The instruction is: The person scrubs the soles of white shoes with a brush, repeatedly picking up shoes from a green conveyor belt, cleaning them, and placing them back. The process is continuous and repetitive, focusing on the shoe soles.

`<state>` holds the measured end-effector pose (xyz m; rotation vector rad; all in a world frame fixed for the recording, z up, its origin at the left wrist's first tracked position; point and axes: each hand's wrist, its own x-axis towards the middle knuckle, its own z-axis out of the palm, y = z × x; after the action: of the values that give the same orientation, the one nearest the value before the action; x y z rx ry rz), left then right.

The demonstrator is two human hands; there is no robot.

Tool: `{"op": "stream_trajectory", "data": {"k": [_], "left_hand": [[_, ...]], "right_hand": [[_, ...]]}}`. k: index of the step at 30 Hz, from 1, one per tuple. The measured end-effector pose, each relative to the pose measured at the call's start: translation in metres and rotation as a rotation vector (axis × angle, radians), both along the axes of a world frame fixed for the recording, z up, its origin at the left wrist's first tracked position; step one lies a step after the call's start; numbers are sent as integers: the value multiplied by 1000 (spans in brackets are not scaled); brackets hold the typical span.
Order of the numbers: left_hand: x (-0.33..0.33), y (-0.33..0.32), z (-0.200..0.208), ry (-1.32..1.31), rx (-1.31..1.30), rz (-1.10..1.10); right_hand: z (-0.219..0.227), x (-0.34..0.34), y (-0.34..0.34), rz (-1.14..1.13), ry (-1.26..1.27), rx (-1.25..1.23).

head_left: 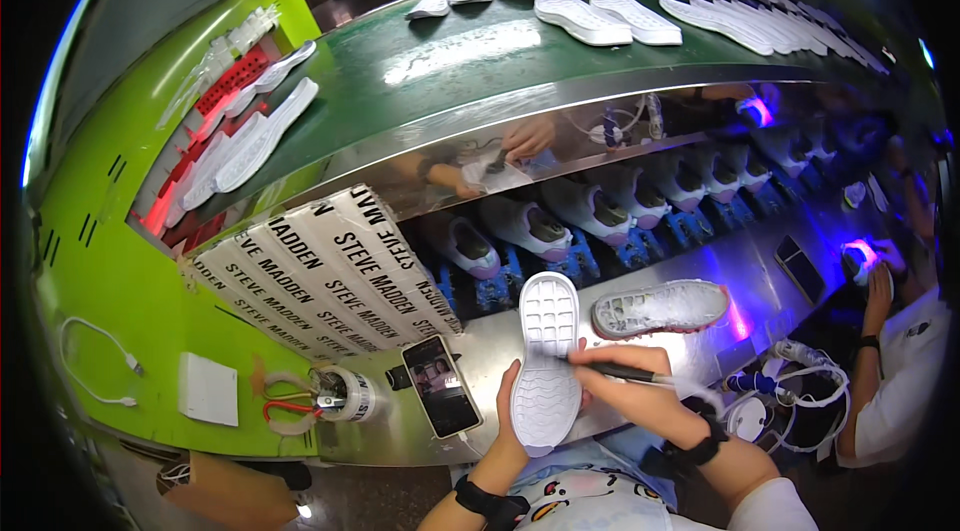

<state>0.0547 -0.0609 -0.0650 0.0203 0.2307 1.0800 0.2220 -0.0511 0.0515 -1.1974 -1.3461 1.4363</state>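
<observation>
A white shoe sole [546, 361] was held upright in front of the body, its ridged tread turned toward the camera. It was gripped at its lower edge by the left hand [508, 409], whose fingers were curled behind it. The right hand [628, 383] was closed in a pinch around a thin dark brush [622, 371], the tip of which was laid against the sole's right edge. A second sole [660, 307], pale with a gridded inside and a reddish rim, was lying just beyond on the shiny metal surface [500, 341]. To the left, a dark phone [441, 386] lay flat beside a roll of clear tape [345, 393] and red-handled scissors [285, 401]. Behind these, white rectangular cardboard sheets [320, 276] printed with black lettering were leaned at a slant. Higher up, a green conveyor belt [450, 61] was lined with white soles [610, 16]. A white square plate [208, 389] was fixed to the lime-green panel [110, 271].
</observation>
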Motion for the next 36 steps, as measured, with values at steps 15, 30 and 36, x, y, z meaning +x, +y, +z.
{"op": "stream_trajectory", "data": {"k": [15,30,36], "left_hand": [[-9,38,32,-274,148,-13],[-11,67,76,299,13,-559],[-22,32,130,1023,760,-289]], "right_hand": [[-13,-13,-18,328,117,-8],[20,18,4,614,-89,756],[36,33,4,592,-143,622]]}}
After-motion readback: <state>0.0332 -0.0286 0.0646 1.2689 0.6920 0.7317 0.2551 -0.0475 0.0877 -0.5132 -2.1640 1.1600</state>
